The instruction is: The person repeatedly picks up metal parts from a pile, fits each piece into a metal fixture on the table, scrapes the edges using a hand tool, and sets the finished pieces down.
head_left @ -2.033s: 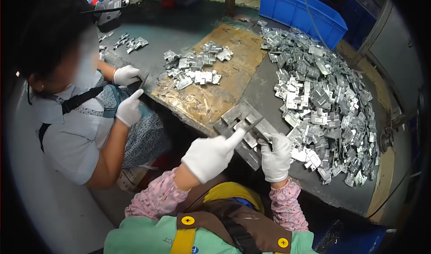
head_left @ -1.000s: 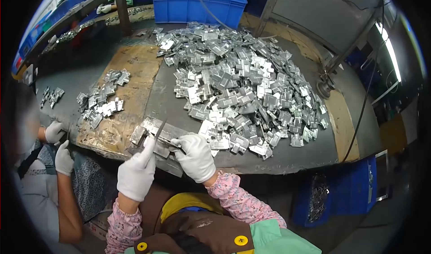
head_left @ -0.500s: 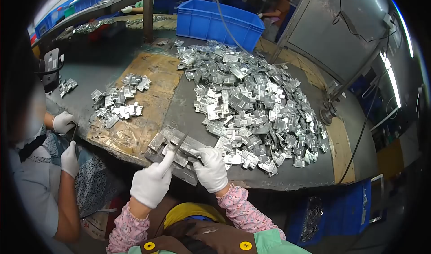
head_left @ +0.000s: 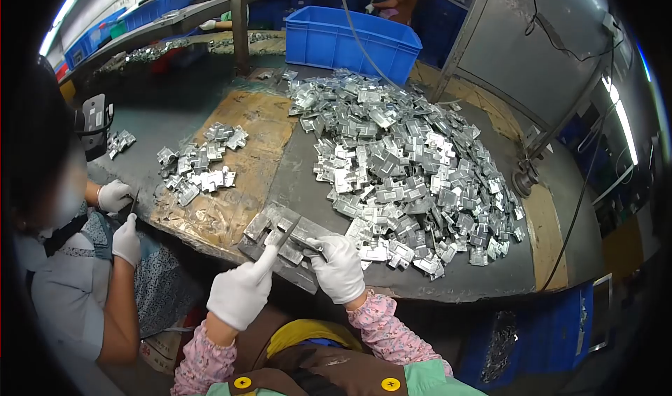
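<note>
At the table's front edge sits a grey metal block [head_left: 257,226] with raised sections. My left hand [head_left: 240,295], in a white glove, is closed around a dark, narrow file [head_left: 288,232], its index finger stretched along it. The file points up and away across the block. Also gloved, my right hand [head_left: 339,270] pinches a small metal part at the block's right side; the fingers hide most of that part. Just beyond my right hand begins a large heap of silvery metal parts [head_left: 399,165].
A blue crate [head_left: 350,42] stands behind the heap. A smaller group of parts [head_left: 199,161] lies on brown board at left. A gloved co-worker [head_left: 84,291] sits close on my left, holding a thin tool. A metal post [head_left: 239,25] rises at the back.
The whole view has shifted, so the table appears slightly lower and farther right. My hands keep nearly the same place at the block, file and part still held.
</note>
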Available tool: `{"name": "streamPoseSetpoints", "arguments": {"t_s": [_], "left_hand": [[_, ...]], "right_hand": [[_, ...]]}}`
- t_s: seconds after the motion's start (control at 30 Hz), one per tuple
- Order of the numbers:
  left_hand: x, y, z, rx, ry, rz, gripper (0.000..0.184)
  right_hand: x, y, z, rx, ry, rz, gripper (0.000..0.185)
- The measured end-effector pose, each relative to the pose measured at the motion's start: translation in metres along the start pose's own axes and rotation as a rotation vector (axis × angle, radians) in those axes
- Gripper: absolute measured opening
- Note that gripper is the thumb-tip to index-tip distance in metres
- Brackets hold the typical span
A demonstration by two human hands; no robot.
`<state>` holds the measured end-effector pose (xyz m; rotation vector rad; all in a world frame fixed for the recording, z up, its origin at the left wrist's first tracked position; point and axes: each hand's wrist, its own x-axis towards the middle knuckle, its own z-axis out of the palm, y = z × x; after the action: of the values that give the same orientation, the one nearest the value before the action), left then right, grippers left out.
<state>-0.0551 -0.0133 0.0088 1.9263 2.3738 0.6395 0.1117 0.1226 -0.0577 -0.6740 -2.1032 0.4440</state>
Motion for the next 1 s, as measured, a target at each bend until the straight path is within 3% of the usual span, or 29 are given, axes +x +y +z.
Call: {"name": "streamPoseSetpoints", "arguments": {"t_s": [0.1,0.23,0.37,0.5,0.6,0.73,1.0], "left_hand": [[-0.002,-0.004,0.0,0.042,-0.016,0.029,0.046],[0.025,0.001,0.018,-0.064,0.129,0.095,0.04],[0.003,0.009,-0.01,0.082,-0.045,0.009,0.047],[-0.005,0.004,0.0,0.065,-0.02,-0.025,0.047],[0.018,0.003,0.021,-0.14,0.123,0.009,0.048],[0.013,-0.001,0.015,-0.041,0.069,0.064,0.044],[-0.043,-0.025,-0.003,-0.042,0.087,-0.093,0.041]], "right_hand": [[-0.001,-0.004,0.0,0.004,0.005,0.028,0.028],[0.0,-0.002,-0.001,0.018,-0.035,0.028,0.028],[-0.001,0.003,0.001,0.018,-0.004,0.013,0.028],[0.001,-0.002,-0.002,0.014,-0.032,0.029,0.027],[0.001,-0.003,-0.002,0.03,-0.037,0.05,0.026],[0.001,-0.002,-0.001,0.028,-0.029,0.051,0.025],[0.0,0.002,0.002,0.084,-0.016,0.044,0.021]]}}
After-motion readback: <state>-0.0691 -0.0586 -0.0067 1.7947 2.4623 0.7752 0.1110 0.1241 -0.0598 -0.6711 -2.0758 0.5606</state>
